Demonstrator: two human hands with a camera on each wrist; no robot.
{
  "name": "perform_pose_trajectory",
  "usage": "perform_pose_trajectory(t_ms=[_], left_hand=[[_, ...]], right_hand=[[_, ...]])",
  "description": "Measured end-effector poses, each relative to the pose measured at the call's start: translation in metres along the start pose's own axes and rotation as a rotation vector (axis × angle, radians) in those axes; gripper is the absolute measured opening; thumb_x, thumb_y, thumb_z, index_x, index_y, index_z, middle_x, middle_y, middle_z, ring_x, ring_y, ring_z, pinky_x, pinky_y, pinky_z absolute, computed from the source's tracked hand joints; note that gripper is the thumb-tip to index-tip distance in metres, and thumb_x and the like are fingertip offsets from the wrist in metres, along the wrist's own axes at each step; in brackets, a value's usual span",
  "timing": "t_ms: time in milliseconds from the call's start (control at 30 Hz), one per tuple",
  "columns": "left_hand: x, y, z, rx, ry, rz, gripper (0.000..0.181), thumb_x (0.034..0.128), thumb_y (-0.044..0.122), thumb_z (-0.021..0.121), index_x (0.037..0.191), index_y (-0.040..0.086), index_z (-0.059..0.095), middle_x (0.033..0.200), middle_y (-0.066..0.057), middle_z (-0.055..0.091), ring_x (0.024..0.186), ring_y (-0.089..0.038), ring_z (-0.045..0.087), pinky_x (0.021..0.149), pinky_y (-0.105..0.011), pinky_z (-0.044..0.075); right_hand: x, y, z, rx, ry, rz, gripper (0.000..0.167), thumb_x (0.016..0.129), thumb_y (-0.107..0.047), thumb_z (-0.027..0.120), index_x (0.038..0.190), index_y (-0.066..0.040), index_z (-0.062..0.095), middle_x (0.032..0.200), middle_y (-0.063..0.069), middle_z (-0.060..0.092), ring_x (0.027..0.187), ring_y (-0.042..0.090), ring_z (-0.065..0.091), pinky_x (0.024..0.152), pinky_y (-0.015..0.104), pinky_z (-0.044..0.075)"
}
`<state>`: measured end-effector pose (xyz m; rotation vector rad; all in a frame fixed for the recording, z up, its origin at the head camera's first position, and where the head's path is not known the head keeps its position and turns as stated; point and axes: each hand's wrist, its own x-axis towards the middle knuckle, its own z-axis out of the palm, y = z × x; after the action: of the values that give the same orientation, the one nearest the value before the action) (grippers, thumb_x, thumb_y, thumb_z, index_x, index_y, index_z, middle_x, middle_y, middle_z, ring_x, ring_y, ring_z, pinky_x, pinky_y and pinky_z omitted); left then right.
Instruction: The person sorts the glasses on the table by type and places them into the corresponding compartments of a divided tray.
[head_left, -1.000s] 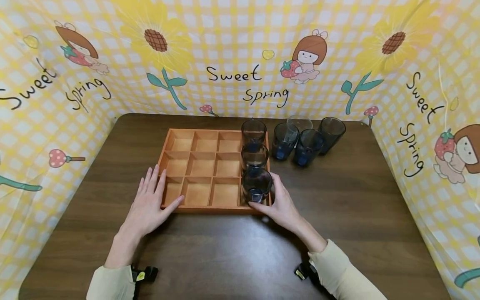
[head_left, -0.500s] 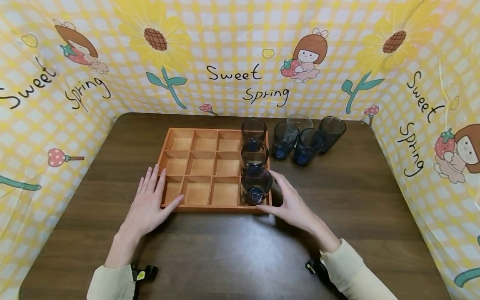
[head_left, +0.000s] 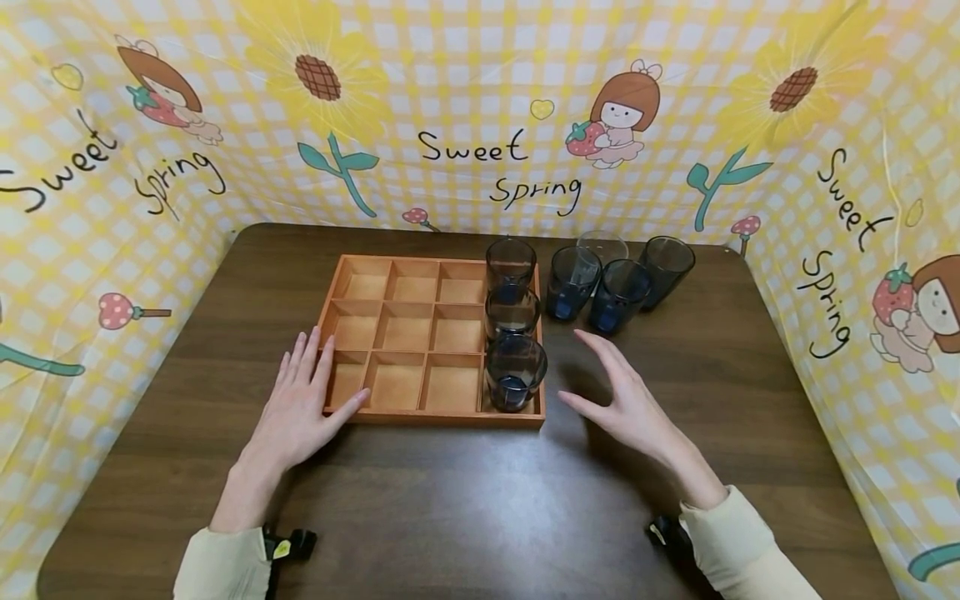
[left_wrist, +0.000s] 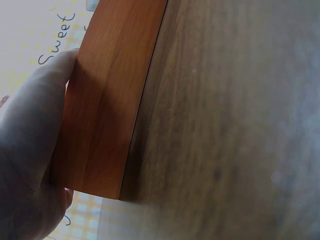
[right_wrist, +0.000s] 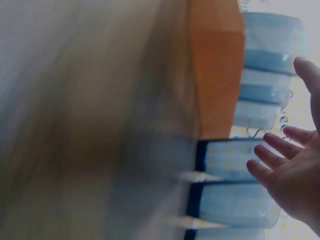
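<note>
My left hand (head_left: pixel 300 408) rests on the near left corner of a wooden divided tray (head_left: pixel 435 418), fingers along its left side and thumb over the front rim. In the left wrist view the hand (left_wrist: pixel 32 135) lies against the tray's side wall (left_wrist: pixel 105 100). Three dark glasses stand in the tray's rightmost column: a front one (head_left: pixel 514 375), a middle one (head_left: pixel 512 310) and a back one (head_left: pixel 511 265). My right hand (head_left: pixel 637 408) hovers right of the tray, fingers and thumb spread, holding nothing; the right wrist view shows this hand (right_wrist: pixel 295 175) apart from the glasses.
Right of the tray's back corner stand three dark glasses, one (head_left: pixel 573 283) nearest the tray, one (head_left: pixel 618 296) in front and one (head_left: pixel 666 271) farthest right. A clear glass (head_left: pixel 604 243) stands behind them. Patterned cloth (head_left: pixel 465 108) surrounds the table (head_left: pixel 450 508) at back and sides.
My right hand has let go of the front glass in the right column and moved away to the right. That glass stays in its compartment, and my left hand has kept its place.
</note>
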<state>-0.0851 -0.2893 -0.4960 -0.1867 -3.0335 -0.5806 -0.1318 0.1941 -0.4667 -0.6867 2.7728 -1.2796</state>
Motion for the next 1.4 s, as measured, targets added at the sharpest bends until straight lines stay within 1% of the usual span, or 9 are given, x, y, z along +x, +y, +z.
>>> perform_pose_trajectory(t_ms=[167,300,667,833,967,1000,1067,1267,1400], left_hand=[[0.0,-0.001,0.0,-0.001,0.002,0.0,0.106,0.1054,0.065,0.061,0.177,0.005,0.01,0.186,-0.024,0.003,0.173,-0.046,0.002,0.141,-0.061,0.001],[0.0,0.0,0.0,-0.002,0.001,0.0,0.106,0.1053,0.064,0.061,0.177,0.005,0.01,0.185,-0.024,0.003,0.173,-0.047,0.003,0.141,-0.061,0.001],[0.0,0.0,0.002,-0.004,0.006,0.005,0.106,0.1055,0.064,0.062,0.177,0.005,0.01,0.186,-0.024,0.004,0.173,-0.047,0.003,0.141,-0.06,0.001],[0.0,0.0,0.001,-0.004,0.01,0.006,0.106,0.1054,0.063,0.062,0.177,0.006,0.01,0.186,-0.024,0.004,0.173,-0.048,0.004,0.141,-0.06,0.001],[0.0,0.0,0.001,-0.005,0.011,0.007,0.105,0.1055,0.063,0.062,0.177,0.005,0.011,0.186,-0.024,0.004,0.173,-0.048,0.004,0.141,-0.061,0.002],[0.0,0.0,0.001,-0.005,0.01,0.007,0.105,0.1055,0.063,0.062,0.177,0.005,0.011,0.186,-0.024,0.003,0.173,-0.048,0.004,0.141,-0.061,0.002],[0.0,-0.001,0.001,-0.006,0.01,0.006,0.105,0.1055,0.063,0.062,0.177,0.005,0.011,0.186,-0.023,0.003,0.173,-0.048,0.004,0.141,-0.061,0.002],[0.0,-0.001,0.002,-0.011,0.012,0.007,0.105,0.1055,0.063,0.062,0.177,0.005,0.012,0.186,-0.023,0.003,0.173,-0.047,0.003,0.142,-0.059,0.001],[0.0,0.0,0.003,-0.012,0.013,0.003,0.105,0.1056,0.063,0.062,0.177,0.005,0.012,0.186,-0.024,0.004,0.173,-0.047,0.004,0.141,-0.06,0.002]], right_hand=[[-0.007,0.013,-0.009,-0.095,-0.023,0.03,0.089,0.101,-0.032,0.082,0.174,-0.017,0.032,0.178,0.019,0.034,0.164,0.041,0.035,0.127,0.071,0.036],[-0.008,0.02,-0.02,-0.117,-0.011,0.048,0.084,0.103,-0.03,0.079,0.172,-0.012,0.034,0.178,0.021,0.034,0.164,0.043,0.034,0.128,0.072,0.034],[0.002,0.048,-0.052,-0.101,0.146,0.116,0.08,0.104,-0.023,0.077,0.169,-0.002,0.036,0.17,0.029,0.042,0.159,0.051,0.039,0.126,0.073,0.034],[0.009,0.071,-0.068,-0.093,0.201,0.185,0.083,0.104,-0.027,0.077,0.168,0.003,0.035,0.166,0.034,0.045,0.155,0.055,0.04,0.125,0.074,0.033],[0.017,0.106,-0.075,-0.102,0.243,0.221,0.091,0.104,-0.046,0.074,0.17,-0.001,0.032,0.167,0.032,0.045,0.157,0.05,0.04,0.128,0.07,0.032],[0.019,0.118,-0.075,-0.117,0.246,0.225,0.095,0.103,-0.052,0.073,0.172,-0.003,0.03,0.17,0.03,0.043,0.159,0.047,0.039,0.131,0.066,0.031],[0.023,0.127,-0.079,-0.126,0.224,0.235,0.102,0.103,-0.059,0.069,0.175,-0.004,0.022,0.174,0.03,0.037,0.162,0.049,0.034,0.133,0.067,0.027],[0.038,0.133,-0.091,-0.13,0.103,0.304,0.114,0.105,-0.062,0.064,0.177,-0.006,-0.004,0.183,0.031,0.004,0.169,0.056,0.008,0.135,0.073,0.012],[0.054,0.158,-0.089,-0.134,0.121,0.329,0.12,0.102,-0.071,0.062,0.177,-0.015,-0.011,0.185,0.024,-0.003,0.17,0.053,0.005,0.134,0.074,0.012]])
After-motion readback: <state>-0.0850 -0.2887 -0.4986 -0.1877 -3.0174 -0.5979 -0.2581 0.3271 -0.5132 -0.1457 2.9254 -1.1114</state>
